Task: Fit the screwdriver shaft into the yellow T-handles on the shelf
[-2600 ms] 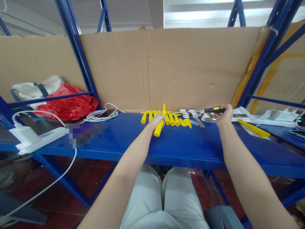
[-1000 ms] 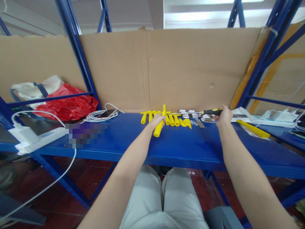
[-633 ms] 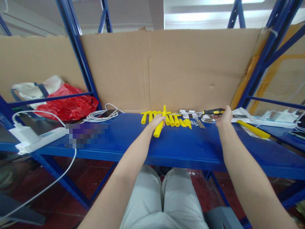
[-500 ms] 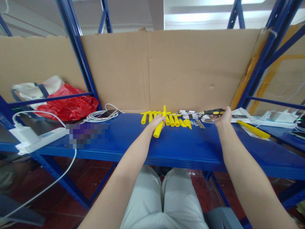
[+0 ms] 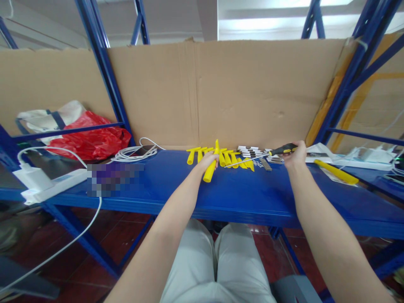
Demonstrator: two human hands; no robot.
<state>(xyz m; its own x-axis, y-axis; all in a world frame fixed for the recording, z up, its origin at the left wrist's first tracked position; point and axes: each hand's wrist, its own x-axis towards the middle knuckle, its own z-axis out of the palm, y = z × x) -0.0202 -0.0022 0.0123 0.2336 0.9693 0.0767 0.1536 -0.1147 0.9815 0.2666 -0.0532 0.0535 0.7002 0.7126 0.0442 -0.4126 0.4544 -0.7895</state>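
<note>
My left hand (image 5: 209, 161) is wrapped round a yellow T-shaped plastic handle (image 5: 209, 173), its round end toward me. In my right hand (image 5: 296, 155) is a screwdriver (image 5: 282, 149) with a black and yellow grip. Its long metal shaft slopes down to the left, the tip just right of the held handle and apart from it. Behind and beside my left hand lie several similar yellow handles (image 5: 227, 159). Right of them are small yellow pieces (image 5: 249, 164), tiny metal bits (image 5: 258, 163), a flat grey metal strip (image 5: 265, 164) and black-and-white packets (image 5: 249, 151).
A long yellow handle (image 5: 337, 171) lies on paper at the right of the blue table (image 5: 240, 193). Upright cardboard (image 5: 240, 92) closes off the back. At left are a white power strip (image 5: 63, 183), coiled white cable (image 5: 134, 153) and a red plastic bag (image 5: 94, 136).
The screwdriver's tip has dropped from the side of the held yellow handle, so its shaft now slopes downward toward the left. My left hand and the handle have barely moved.
</note>
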